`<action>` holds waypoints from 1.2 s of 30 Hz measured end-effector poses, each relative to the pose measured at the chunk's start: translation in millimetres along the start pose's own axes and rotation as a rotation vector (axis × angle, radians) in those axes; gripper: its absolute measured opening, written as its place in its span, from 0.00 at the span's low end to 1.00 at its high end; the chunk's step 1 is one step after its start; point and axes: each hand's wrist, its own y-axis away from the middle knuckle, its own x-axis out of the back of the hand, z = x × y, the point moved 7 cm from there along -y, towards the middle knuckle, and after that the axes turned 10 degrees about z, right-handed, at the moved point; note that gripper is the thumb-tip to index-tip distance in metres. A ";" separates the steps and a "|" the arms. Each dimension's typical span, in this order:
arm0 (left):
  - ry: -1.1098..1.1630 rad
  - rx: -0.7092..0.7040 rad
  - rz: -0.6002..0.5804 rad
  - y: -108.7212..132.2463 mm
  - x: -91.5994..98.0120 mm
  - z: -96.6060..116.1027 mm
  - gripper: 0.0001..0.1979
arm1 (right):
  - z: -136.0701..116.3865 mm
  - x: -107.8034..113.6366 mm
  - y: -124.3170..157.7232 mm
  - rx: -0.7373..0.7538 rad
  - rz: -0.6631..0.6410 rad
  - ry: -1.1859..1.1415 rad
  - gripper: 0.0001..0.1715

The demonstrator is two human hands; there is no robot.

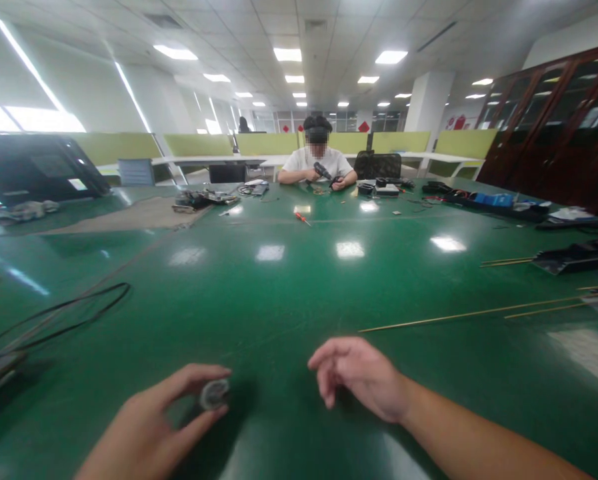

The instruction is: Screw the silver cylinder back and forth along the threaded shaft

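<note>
My left hand [163, 417] grips a small round grey part [215, 394] between thumb and fingers, low over the green table [259, 313]. The part has a pale rim and a darker centre, too blurred to name its kind. To its right, my right hand [353, 373] is held over the table with fingers loosely curled and apart, nothing visible in them. Just beyond this hand lies the near end of a thin brass-coloured rod [429, 322], not touched by it.
Across the table a person [319, 160] holds a dark power tool [323, 171]. A red screwdriver [303, 219] lies mid-table. Electronic parts [203, 198] sit at the far left, a black cable [93, 313] loops nearer. Dark trays [579, 256] with rods are at right.
</note>
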 end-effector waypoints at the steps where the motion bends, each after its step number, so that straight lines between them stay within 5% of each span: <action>1: 0.035 -0.039 -0.072 -8.3 -15.8 16.8 0.16 | -8.4 11.0 -2.9 0.079 0.097 -0.030 0.21; 4: 0.128 -0.165 -0.197 -30.0 -55.3 67.9 0.12 | -24.6 35.9 -5.3 0.229 0.314 -0.030 0.17; 7: 0.195 -0.244 -0.233 -41.8 -78.9 93.2 0.13 | -29.3 36.1 -2.4 0.283 0.308 0.088 0.22; 10: 0.278 -0.264 -0.255 -43.9 -92.1 89.3 0.13 | -26.2 20.0 2.4 0.312 0.213 0.450 0.32; 15: 0.409 -0.169 -0.253 -44.2 -100.9 63.9 0.14 | -24.9 12.1 4.2 0.382 0.351 0.973 0.34; 19: 0.463 -0.084 -0.283 -45.7 -103.8 58.1 0.10 | -21.2 16.5 0.5 0.305 0.416 1.052 0.27; 36: 0.444 -0.164 -0.352 -41.9 -104.5 65.4 0.07 | -14.0 8.9 1.0 0.233 0.309 1.113 0.16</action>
